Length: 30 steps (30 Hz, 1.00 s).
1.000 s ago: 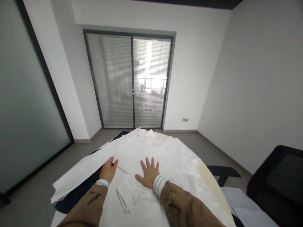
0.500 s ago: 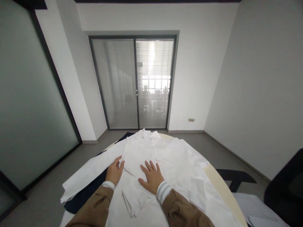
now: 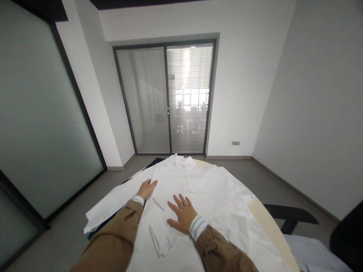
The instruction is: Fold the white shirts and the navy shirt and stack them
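Observation:
A white long-sleeved shirt (image 3: 204,196) lies spread over the round table, its collar at the far edge. My left hand (image 3: 146,189) is at the shirt's left side by the sleeve, fingers curled in and thumb over the fabric, closed on the cloth. One sleeve stretches out to the left past it. My right hand (image 3: 183,215) lies flat on the middle of the shirt, open with fingers spread. Just below it, a cuff (image 3: 160,241) rests folded on the shirt front. Dark navy cloth (image 3: 103,226) shows partly from under the left sleeve.
The pale table edge (image 3: 269,223) shows at the right. Beyond it are a black chair armrest (image 3: 290,213) and some white cloth or paper (image 3: 314,251) on the seat area. A glass door with blinds (image 3: 161,98) is at the back, and a frosted glass panel (image 3: 45,113) stands at the left.
My left hand has moved slightly farther up along the shirt's side, drawing the left sleeve inward. My right hand stays flat in place. The view has shifted a little left.

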{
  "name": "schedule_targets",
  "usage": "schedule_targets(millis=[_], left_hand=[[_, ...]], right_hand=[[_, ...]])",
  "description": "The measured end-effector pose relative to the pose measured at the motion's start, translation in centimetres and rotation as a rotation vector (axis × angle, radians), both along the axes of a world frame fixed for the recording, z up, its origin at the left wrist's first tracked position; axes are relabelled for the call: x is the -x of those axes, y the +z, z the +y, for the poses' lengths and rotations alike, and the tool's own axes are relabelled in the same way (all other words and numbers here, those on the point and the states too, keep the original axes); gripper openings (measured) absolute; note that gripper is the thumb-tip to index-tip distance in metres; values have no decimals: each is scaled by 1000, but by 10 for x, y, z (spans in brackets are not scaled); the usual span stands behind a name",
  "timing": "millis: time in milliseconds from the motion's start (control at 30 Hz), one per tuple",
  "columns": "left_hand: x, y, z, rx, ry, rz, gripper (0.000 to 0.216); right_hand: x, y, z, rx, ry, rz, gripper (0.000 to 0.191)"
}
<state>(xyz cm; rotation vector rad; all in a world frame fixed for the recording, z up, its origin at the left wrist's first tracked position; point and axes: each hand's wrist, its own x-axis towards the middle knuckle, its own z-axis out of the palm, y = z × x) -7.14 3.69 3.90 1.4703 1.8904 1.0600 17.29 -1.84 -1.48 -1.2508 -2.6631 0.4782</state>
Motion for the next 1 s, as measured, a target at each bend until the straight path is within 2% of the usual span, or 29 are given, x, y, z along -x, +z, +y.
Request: schedule_targets(millis=[133,233,367,433,500,600,767,867,1000], left_hand=[[8,-3,15,6,-9,52,20],[10,-9,21,11,14,92,22],[12,-14,20,10,26,108,22],[11,-13,18,2,15,99,23],[10,-10,16,-14,-11,78,24],[6,-4,15,-65,-68,29,31],[-2,0,16,-127,-180,-58,44],[-8,-1,17,-147,-222,-95,47],[-17,-4,16,-186,-258,-122,55]], right_hand=[[0,4,-1,1,-21,7,83],[5,19,7,26,-41,11,82],[21,46,33,41,-134,30,69],[33,53,51,11,-182,69,69],[46,52,68,1,-226,93,69],[63,41,86,-7,-279,89,65],[78,24,102,18,-261,97,57],[77,24,112,-7,-272,112,52],[74,28,132,15,-269,92,62]])
